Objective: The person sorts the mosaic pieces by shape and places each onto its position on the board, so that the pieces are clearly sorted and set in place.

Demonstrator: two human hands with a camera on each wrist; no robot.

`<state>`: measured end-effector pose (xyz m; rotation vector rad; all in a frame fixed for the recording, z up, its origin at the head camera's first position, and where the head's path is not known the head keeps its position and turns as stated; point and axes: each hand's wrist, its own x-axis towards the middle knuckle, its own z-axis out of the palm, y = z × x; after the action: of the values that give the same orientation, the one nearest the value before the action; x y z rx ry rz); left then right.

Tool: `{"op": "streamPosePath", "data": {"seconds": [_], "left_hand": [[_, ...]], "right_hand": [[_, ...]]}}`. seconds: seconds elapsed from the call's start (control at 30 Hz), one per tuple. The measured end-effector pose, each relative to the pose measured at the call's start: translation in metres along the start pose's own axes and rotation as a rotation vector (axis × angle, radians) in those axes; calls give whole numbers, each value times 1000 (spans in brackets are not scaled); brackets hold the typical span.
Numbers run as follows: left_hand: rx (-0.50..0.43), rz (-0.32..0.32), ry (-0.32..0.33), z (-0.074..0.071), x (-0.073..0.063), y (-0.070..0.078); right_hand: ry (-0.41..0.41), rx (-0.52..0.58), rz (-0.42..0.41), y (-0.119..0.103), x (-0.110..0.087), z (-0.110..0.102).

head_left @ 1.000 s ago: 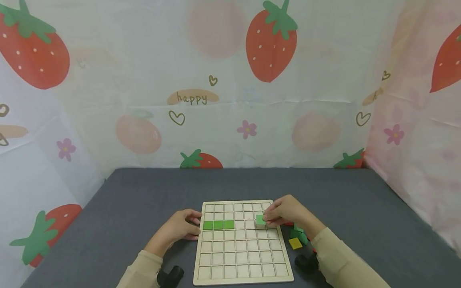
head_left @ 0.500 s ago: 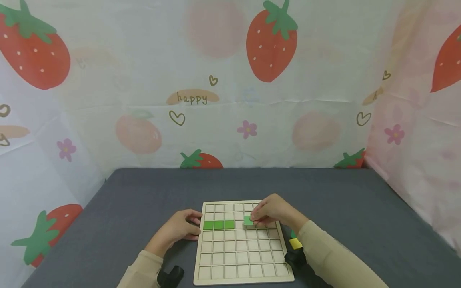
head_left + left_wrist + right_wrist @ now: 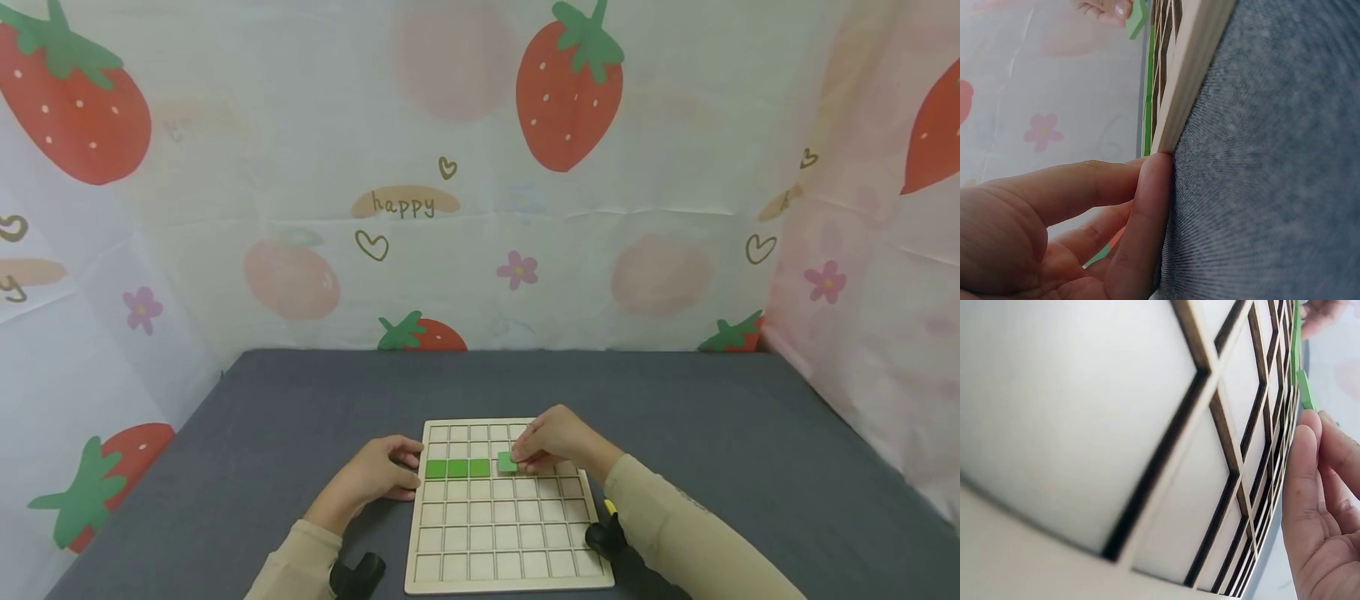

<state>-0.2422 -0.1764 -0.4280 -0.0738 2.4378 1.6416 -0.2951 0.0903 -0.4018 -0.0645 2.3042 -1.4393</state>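
Note:
A pale wooden grid board (image 3: 487,527) lies on the table, with three green square tiles (image 3: 457,468) side by side in one row at its left side. My left hand (image 3: 378,471) holds the board's left edge; the left wrist view shows the fingertips (image 3: 1159,169) right at the wooden side. Over the same row, my right hand (image 3: 558,437) pinches another green square tile (image 3: 506,462) between thumb and fingers. This tile is tilted close above the grid in the right wrist view, a little right of the third tile. Part of the board's right side is hidden by the right hand.
A yellow piece (image 3: 610,507) peeks out beside the board's right edge, mostly covered by the right sleeve (image 3: 675,517). Dark grey cloth (image 3: 322,392) covers the table. Strawberry-print curtains (image 3: 315,125) stand behind it and at both sides.
My right hand has carried the green tile leftward across the row, closer to the three tiles. Its sleeve now hides most of the loose pieces at the right. The left hand stays at the board's edge.

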Motion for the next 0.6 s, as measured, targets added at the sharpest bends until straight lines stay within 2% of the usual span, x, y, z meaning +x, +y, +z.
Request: {"op": "streamPosePath", "data": {"seconds": [0.6], "left_hand": [[-9, -12, 14, 1, 1, -1]], "right_hand": [[1, -13, 19, -3, 4, 8]]}}
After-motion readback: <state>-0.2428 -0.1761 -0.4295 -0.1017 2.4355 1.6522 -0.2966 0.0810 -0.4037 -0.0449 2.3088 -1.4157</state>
